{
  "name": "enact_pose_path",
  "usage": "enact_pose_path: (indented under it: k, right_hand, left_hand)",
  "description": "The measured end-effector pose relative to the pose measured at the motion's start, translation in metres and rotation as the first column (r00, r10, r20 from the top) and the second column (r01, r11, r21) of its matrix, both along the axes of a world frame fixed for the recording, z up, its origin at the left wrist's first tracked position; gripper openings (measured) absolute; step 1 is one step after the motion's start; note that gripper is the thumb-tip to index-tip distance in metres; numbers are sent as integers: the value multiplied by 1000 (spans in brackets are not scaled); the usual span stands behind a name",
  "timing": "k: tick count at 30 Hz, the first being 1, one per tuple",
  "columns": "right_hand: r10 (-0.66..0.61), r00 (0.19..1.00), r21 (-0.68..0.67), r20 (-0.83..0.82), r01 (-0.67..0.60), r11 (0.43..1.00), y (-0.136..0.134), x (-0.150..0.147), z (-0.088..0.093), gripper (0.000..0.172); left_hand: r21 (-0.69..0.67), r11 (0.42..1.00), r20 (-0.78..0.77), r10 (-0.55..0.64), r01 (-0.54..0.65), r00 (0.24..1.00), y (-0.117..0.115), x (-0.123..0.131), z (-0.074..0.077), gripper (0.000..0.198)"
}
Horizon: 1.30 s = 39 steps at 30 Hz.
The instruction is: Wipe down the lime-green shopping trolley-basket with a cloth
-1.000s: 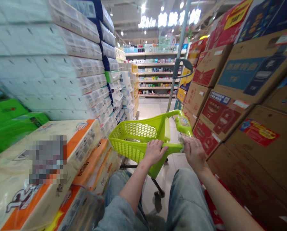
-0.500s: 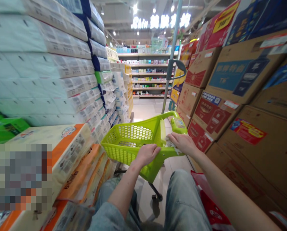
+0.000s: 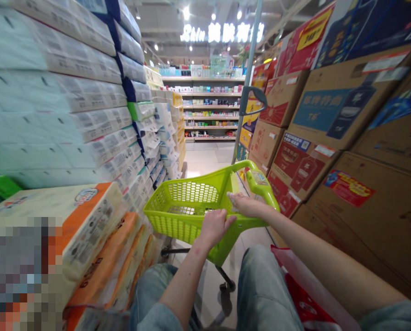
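Note:
A lime green shopping cart (image 3: 188, 202) with a mesh basket stands in the aisle in front of my knees. My left hand (image 3: 215, 225) is closed over its near rim. My right hand (image 3: 246, 205) lies on the cart's handle bar, just right of the left hand, pressing a small white cloth or wipe (image 3: 231, 196) against the plastic. The fingers of the right hand curl around that cloth. The basket looks nearly bare inside.
Stacked packs of tissue paper (image 3: 70, 119) wall the left side, with orange-and-cream packs (image 3: 98, 216) lowest. Cardboard cartons (image 3: 329, 138) pile up on the right. A grey pole with a handle (image 3: 250, 92) rises beyond the cart. Shelves (image 3: 208, 110) close the aisle's far end.
My right hand slid the cloth leftward along the handle bar, from its right end toward the middle. The left hand stayed gripping the rim. My head view shifted slightly.

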State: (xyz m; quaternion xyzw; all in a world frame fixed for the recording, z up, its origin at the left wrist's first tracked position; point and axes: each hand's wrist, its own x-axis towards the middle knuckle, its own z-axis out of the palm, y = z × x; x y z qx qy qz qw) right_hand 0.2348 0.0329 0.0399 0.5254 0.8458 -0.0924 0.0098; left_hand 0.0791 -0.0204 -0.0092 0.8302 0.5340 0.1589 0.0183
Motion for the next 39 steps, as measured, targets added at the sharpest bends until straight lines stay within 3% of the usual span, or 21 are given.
enact_pose_path:
  k: [4,11,22,29,34,39]
  right_hand:
    - [-93,995,9,22,92,996,7,0,6,37]
    - [-253,962,-76,102,261,962,31,-15,16,45]
    - [-186,963,18,194,186,982,111,-12,13,41]
    - [-168,953,109,251,145,984,150,-10,-2,39]
    - [-180,942,152,285,141,978,166,-10,-9,35]
    - [-176,935,195,308,119,974,165,-14,-14,34]
  left_hand:
    - [21,1000,42,10,-11,999,0,2,-4,47]
    - [28,999,66,15,-17,998,-2,2,-7,46]
    - [56,998,152,24,-33,988,-8,5,-14,44]
    - [43,998,180,29,-37,983,-12,9,-19,40]
    - [29,1000,204,3,-9,979,-16,13,-19,38]
    - [32,999,207,-12,5,978,-17,20,-20,38]
